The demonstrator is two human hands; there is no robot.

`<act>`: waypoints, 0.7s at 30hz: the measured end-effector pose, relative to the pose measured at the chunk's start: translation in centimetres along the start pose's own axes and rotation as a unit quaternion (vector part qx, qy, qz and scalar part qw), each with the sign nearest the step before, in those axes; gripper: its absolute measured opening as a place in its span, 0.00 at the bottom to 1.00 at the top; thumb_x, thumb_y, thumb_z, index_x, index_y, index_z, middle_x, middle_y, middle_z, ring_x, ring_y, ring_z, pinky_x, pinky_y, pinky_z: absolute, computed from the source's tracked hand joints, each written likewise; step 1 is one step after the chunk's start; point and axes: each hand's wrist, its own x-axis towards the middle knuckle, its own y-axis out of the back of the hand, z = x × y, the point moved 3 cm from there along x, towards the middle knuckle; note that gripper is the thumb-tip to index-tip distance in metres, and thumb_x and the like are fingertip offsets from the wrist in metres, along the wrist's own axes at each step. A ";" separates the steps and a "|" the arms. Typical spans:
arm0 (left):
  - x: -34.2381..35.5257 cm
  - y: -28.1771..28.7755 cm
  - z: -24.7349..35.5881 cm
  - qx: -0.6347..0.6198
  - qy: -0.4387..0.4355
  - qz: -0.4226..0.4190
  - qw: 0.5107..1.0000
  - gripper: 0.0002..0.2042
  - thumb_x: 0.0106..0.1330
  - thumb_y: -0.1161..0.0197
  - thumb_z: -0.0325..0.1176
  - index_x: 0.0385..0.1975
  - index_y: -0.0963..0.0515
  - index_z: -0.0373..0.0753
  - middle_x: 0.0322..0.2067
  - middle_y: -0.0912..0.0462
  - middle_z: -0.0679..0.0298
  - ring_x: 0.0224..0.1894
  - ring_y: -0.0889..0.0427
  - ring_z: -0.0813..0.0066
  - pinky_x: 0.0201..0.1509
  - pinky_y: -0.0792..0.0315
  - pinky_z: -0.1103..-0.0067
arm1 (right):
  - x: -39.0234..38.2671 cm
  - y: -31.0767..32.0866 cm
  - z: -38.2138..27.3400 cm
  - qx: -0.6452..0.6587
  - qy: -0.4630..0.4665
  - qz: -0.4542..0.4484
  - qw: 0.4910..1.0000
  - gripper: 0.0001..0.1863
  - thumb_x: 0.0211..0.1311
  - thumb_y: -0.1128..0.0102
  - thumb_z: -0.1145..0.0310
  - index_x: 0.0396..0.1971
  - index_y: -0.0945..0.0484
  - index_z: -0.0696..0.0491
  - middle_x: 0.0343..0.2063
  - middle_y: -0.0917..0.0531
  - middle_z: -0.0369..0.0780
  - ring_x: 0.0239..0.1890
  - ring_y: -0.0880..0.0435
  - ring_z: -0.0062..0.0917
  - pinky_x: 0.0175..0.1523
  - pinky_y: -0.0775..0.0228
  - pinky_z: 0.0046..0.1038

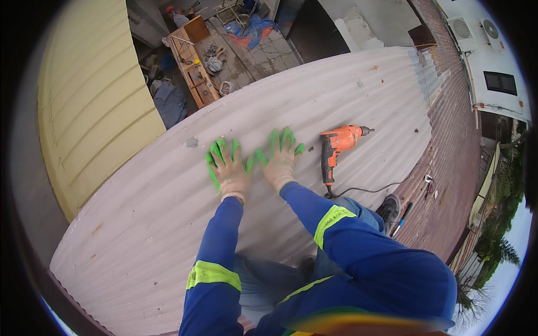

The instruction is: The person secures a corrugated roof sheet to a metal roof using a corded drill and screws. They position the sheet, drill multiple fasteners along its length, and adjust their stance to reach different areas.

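Observation:
Both my hands wear pale work gloves with green fingers and lie on a corrugated roofing sheet (162,196), greyish pink with some rust marks. My left hand (230,171) is flat with its fingers spread, holding nothing. Just to its right, my right hand (280,159) also rests open on the ridges, fingers apart. An orange and black corded drill (339,145) lies on its side on the sheet, a short way right of my right hand and apart from it. Its chuck points right, and its cord trails off toward my shoe.
Beyond the sheet's far edge lies a lower yard with a wooden frame (193,67), a blue tarp (255,31) and a person (178,18). A yellow ribbed roof (95,112) is at left. Reddish roofing (448,185) at right carries a blue pen-like item (399,227) beside my shoe (388,210).

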 end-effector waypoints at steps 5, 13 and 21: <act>0.0 -0.3 -0.4 0.012 -0.003 0.002 1.000 0.35 0.71 0.36 0.59 0.75 0.29 0.50 0.82 0.48 0.51 0.82 0.50 0.40 0.83 0.54 0.45 | 0.1 -0.2 -0.1 0.010 -0.019 -0.037 0.999 0.52 0.72 0.45 0.33 0.85 0.54 0.42 0.84 0.56 0.48 0.85 0.58 0.47 0.83 0.70 0.66; -0.7 -1.1 -1.2 -0.017 -0.007 0.033 0.999 0.33 0.71 0.37 0.57 0.73 0.27 0.50 0.78 0.41 0.48 0.81 0.47 0.39 0.82 0.52 0.43 | 0.0 -2.2 0.1 -0.020 -0.007 0.021 1.000 0.49 0.72 0.47 0.31 0.85 0.51 0.38 0.85 0.54 0.43 0.85 0.54 0.42 0.83 0.65 0.63; -0.6 -1.5 -1.8 -0.037 -0.008 0.037 0.999 0.34 0.71 0.37 0.57 0.74 0.28 0.49 0.80 0.43 0.47 0.81 0.48 0.38 0.83 0.54 0.42 | 0.3 -3.5 0.4 -0.021 0.021 0.054 0.998 0.49 0.74 0.52 0.28 0.85 0.52 0.39 0.85 0.54 0.44 0.85 0.54 0.43 0.82 0.65 0.65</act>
